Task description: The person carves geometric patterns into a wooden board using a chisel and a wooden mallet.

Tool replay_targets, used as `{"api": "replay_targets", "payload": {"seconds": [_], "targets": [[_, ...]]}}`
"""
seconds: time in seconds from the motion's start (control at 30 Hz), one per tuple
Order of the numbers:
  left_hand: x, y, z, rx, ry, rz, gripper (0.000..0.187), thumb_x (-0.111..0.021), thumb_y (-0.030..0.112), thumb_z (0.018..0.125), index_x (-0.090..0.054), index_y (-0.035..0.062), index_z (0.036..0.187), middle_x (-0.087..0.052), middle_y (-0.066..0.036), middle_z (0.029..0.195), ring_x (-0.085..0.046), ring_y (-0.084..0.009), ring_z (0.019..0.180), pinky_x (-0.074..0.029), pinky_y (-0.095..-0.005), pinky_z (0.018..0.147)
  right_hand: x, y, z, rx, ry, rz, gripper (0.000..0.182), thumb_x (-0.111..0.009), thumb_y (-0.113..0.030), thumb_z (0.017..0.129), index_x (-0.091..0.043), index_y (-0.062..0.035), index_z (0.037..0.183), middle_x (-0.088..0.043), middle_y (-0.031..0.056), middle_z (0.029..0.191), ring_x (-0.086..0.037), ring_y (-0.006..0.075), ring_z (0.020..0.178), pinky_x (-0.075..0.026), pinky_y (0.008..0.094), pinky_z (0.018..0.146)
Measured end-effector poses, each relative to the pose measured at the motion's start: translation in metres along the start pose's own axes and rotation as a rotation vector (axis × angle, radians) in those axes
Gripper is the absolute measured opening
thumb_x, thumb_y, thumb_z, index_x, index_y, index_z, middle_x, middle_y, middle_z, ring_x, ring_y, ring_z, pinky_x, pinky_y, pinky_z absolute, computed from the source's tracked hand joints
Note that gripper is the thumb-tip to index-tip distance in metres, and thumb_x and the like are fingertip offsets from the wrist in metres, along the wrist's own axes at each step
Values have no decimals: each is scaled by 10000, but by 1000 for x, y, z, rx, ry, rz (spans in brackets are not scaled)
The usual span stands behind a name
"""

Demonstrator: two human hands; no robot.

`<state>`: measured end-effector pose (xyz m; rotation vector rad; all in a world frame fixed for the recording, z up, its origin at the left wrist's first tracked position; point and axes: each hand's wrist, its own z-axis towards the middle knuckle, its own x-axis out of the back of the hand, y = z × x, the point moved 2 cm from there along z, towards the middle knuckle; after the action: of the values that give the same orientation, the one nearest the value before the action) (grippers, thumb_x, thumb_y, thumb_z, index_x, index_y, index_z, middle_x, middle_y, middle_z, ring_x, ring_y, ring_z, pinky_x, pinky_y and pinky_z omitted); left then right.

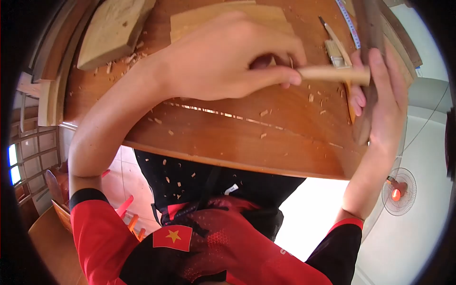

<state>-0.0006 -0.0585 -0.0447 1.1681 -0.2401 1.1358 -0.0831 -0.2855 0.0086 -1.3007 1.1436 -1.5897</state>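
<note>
My left hand point(213, 59) reaches across the table and pinches a light wooden rod point(335, 74), slightly blurred, pointing to the right. The rod's far end meets a long dark wooden piece point(370, 31). My right hand point(387, 90) is wrapped round that dark piece, which stands out from the table's right side, fingers on its near face. Under and beside the right hand lies a thin light wooden strip point(350, 102), partly hidden.
The brown table point(213, 133) has wood shavings scattered on it. A thick wood block point(111, 31) lies at upper left, a flat board point(194, 21) behind my left hand. A brush point(335, 53) and measuring tape point(349, 21) lie upper right. A fan point(399, 191) stands lower right.
</note>
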Motion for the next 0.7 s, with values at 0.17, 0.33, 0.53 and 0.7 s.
{"api": "replay_targets", "payload": {"seconds": [0.17, 0.33, 0.53, 0.7], "targets": [[23, -9, -5, 181, 103, -265, 184, -686, 117, 987, -660, -10, 1118, -742, -88, 895, -717, -164, 832, -540, -293, 724, 4, 28, 21, 13, -85, 139, 346, -511, -286, 1101, -546, -18, 1317, -548, 47, 900, -436, 58, 521, -344, 217, 425], [19, -22, 3, -43, 153, -409, 217, -722, 113, 967, -672, 14, 1154, -737, -136, 932, -715, -223, 769, -557, -347, 631, 3, 44, 17, -91, -71, 179, 353, -513, -299, 1101, -523, -16, 1313, -528, 53, 888, -430, 65, 519, -344, 220, 418], [13, -9, 7, -128, 79, -151, 231, -750, 120, 954, -718, 25, 1162, -760, -116, 973, -713, -184, 764, -555, -301, 646, 3, 47, 12, -104, -65, 152, 303, -504, -303, 1102, -530, -33, 1235, -526, 55, 885, -436, 66, 519, -343, 222, 421], [3, -18, 9, -61, 16, -339, 262, -751, 134, 956, -721, 32, 1195, -763, -105, 958, -720, -172, 806, -560, -291, 682, -2, 46, 10, -97, -63, 153, 300, -504, -303, 1101, -533, -35, 1234, -530, 51, 887, -436, 69, 517, -345, 222, 423]]}}
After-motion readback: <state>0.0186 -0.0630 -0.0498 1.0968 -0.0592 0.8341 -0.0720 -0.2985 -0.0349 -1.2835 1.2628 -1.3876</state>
